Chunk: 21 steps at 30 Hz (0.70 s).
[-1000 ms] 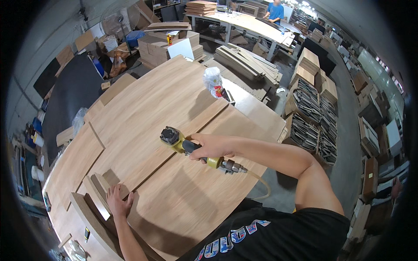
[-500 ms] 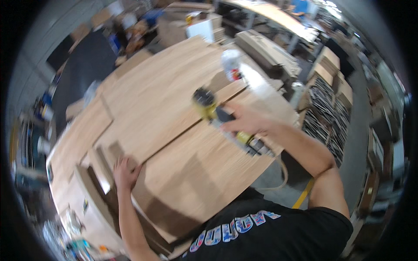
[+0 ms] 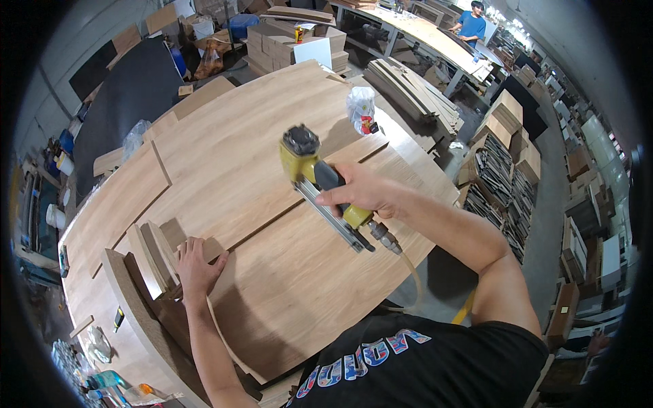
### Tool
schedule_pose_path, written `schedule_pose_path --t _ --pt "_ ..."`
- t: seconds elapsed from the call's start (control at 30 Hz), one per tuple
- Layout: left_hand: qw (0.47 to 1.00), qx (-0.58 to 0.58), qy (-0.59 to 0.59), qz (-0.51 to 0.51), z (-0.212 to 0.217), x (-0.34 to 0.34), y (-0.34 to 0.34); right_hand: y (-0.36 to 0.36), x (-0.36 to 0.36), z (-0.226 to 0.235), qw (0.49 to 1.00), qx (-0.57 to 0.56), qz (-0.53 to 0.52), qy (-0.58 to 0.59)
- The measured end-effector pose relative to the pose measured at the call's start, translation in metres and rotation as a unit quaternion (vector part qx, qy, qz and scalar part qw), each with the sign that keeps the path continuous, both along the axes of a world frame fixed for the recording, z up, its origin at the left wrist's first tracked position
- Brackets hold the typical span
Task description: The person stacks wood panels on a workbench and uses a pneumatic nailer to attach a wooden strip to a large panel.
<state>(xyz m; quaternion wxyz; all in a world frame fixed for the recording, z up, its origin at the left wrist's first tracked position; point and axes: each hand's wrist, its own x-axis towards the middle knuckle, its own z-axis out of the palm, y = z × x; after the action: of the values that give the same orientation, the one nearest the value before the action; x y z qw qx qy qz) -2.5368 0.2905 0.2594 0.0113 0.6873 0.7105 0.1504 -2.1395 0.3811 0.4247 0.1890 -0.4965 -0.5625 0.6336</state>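
Observation:
My right hand [image 3: 360, 192] is wrapped round the dark grip of a yellow and black air nail gun [image 3: 300, 162], held above the wood-grain panels. Its long silver magazine slants toward me, and a hose hangs from the fitting at its rear. My left hand [image 3: 197, 266] lies over wooden parts at the panel's left edge, thumb and fingers apart. Just left of it, short curved wood strips [image 3: 151, 257] stand on edge. A wide wood-grain panel [image 3: 299, 272] lies in front of me, with a narrow raised board edge [image 3: 272, 216] running diagonally across it.
A white plastic bag [image 3: 360, 107] sits on the far side of the work surface. A utility knife [image 3: 119, 318] lies at the left. Stacked boards [image 3: 411, 92] and boxes of dark strips [image 3: 493, 170] stand to the right. Farther back, a person in blue [image 3: 471, 26] is at another table.
The nail gun in my right hand has shifted a little left and toward me. My left hand stays in nearly the same spot. The view has sharpened.

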Motion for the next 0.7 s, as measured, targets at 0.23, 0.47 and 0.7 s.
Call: schedule_pose_path --t 0.23,0.47,0.7 --pt "0.999 0.043 -0.019 -0.026 -0.01 -0.023 -0.004 0.026 -0.011 -0.004 0.995 -0.001 0.022 -0.093" --pt "0.996 0.058 -0.072 -0.006 -0.015 -0.081 -0.027 0.033 0.004 -0.048 0.993 -0.045 -0.005 -0.106" --pt "0.995 0.051 -0.088 0.017 -0.026 -0.102 -0.034 0.023 -0.012 -0.036 0.994 -0.05 -0.001 -0.094"
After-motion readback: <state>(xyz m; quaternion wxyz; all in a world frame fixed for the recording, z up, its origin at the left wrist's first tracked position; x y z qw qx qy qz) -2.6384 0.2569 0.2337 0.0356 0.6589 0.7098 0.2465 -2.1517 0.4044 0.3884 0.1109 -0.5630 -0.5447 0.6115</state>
